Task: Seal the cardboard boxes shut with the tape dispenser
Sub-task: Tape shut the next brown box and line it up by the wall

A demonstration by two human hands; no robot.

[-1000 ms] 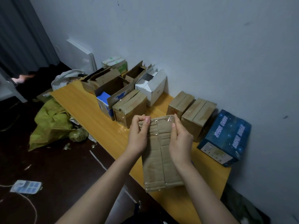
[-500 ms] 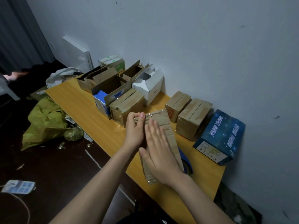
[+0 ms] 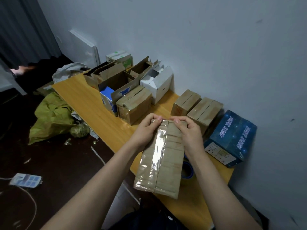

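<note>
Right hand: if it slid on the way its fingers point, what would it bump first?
Probably the left hand, which grips the same far edge of the box. The right hand points leftward along that edge, though depth is unclear.

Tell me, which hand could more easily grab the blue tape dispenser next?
Probably the right. The blue tape dispenser lies on the table beside the cardboard box, just below the wrist of the right hand. The left hand grips the box's opposite corner, so the box blocks its way.
</note>
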